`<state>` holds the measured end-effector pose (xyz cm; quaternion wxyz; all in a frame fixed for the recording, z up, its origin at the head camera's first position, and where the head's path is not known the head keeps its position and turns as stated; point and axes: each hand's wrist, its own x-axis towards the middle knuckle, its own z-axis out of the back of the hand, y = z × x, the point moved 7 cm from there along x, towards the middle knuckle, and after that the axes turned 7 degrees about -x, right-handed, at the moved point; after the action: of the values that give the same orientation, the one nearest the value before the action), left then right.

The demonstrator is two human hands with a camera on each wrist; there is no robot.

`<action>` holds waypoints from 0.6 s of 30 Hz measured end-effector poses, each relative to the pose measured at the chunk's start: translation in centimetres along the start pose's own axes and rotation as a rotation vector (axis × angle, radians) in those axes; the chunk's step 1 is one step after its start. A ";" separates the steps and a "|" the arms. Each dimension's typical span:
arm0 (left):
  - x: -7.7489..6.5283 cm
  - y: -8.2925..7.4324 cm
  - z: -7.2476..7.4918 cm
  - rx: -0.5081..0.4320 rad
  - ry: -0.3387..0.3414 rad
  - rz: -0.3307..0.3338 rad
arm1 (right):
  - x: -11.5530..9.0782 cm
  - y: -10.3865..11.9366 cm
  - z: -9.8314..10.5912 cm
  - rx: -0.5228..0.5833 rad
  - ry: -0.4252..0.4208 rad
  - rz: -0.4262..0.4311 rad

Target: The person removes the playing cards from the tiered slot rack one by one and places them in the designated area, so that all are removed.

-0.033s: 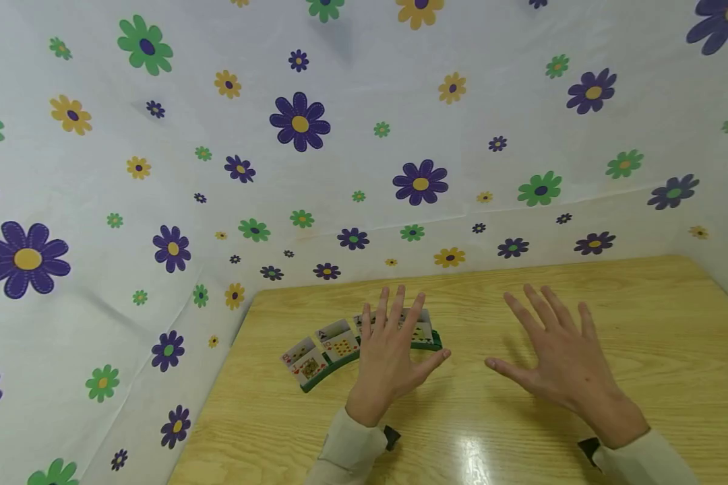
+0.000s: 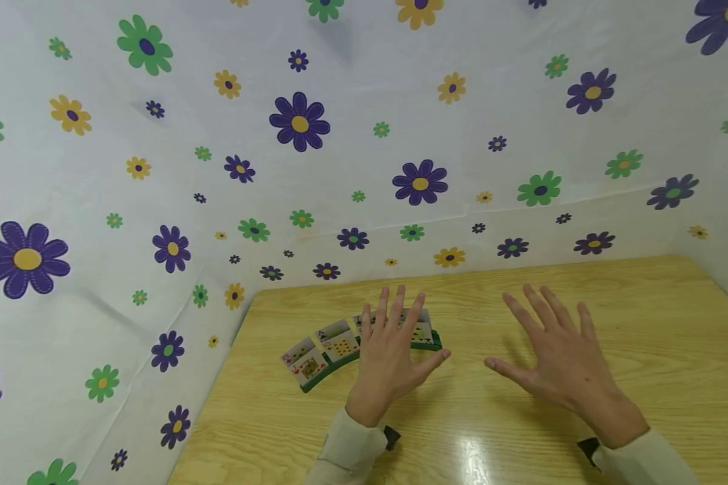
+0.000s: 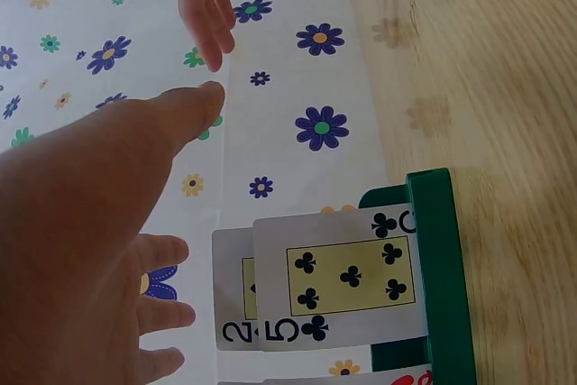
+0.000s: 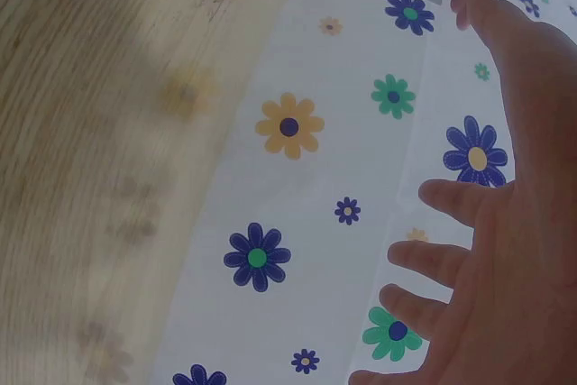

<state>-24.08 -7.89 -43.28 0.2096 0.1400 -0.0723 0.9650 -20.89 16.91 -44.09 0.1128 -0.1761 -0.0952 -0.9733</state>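
A curved green card holder point(image 2: 315, 382) stands on the table, with several playing cards upright in it, among them a red face card point(image 2: 310, 368) and a ten of diamonds point(image 2: 342, 346). My left hand point(image 2: 387, 367) hovers in front of the holder, fingers spread and holding nothing, hiding its middle part. In the left wrist view, a five of clubs point(image 3: 350, 279) overlaps a card marked 2 point(image 3: 234, 290) at one end of the holder. To the right, my right hand point(image 2: 567, 367) is raised over the table, fingers spread, with nothing in it.
The light wood table point(image 2: 473, 404) reaches back to a white cloth point(image 2: 352, 168) printed with purple, green and yellow flowers. This cloth also hangs along the left and right sides. Light glares off the table's front between the two forearms.
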 end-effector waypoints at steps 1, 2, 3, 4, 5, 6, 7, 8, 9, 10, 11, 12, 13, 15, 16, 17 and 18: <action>0.0 -0.1 0.0 0.003 -0.005 -0.003 | 0.0 0.0 0.0 0.001 0.000 0.001; -0.1 -0.1 0.0 0.003 -0.010 -0.006 | -0.1 0.1 0.0 0.002 0.000 0.002; -0.1 -0.2 0.0 0.005 -0.013 -0.008 | -0.2 0.1 -0.1 0.003 0.000 0.003; -0.1 -0.2 0.1 0.008 -0.019 -0.010 | -0.1 0.2 0.0 0.003 -0.003 0.007; -0.1 -0.2 0.2 0.010 -0.027 -0.014 | 0.0 0.2 0.1 0.004 -0.005 0.010; -0.1 -0.2 0.3 0.010 -0.031 -0.014 | 0.0 0.3 0.1 0.006 -0.005 0.012; -0.1 -0.2 0.3 0.012 -0.035 -0.014 | 0.0 0.4 0.1 0.007 -0.005 0.015; -0.1 -0.2 0.4 0.014 -0.036 -0.010 | 0.1 0.5 0.2 0.008 -0.006 0.018; -0.2 -0.1 0.5 0.014 -0.038 -0.006 | 0.1 0.6 0.1 0.009 -0.003 0.021; -0.2 -0.1 0.6 0.013 -0.045 -0.003 | 0.2 0.8 0.1 0.010 0.001 0.023; -0.3 0.0 0.7 0.010 -0.052 0.001 | 0.2 0.9 0.0 0.013 0.008 0.024; -0.4 0.1 0.9 0.009 -0.059 0.004 | 0.2 1.0 -0.1 0.014 0.019 0.023; -0.4 0.1 1.1 0.002 -0.069 0.006 | 0.2 1.1 -0.2 0.014 0.031 0.022; -0.5 0.2 1.4 -0.024 -0.086 0.006 | 0.1 1.1 -0.3 0.018 0.055 0.014; -0.5 0.3 1.6 -0.039 -0.092 0.005 | 0.1 1.1 -0.4 0.019 0.065 0.010; -0.5 0.3 1.7 -0.058 -0.094 0.008 | 0.0 1.1 -0.4 0.020 0.072 0.006; -0.5 0.4 1.8 -0.073 -0.104 0.007 | 0.0 1.1 -0.4 0.019 0.075 0.005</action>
<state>-23.39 -8.83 -41.73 0.2072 0.1819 -0.1188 0.9539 -20.78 15.73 -44.30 0.1204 -0.1384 -0.0995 -0.9780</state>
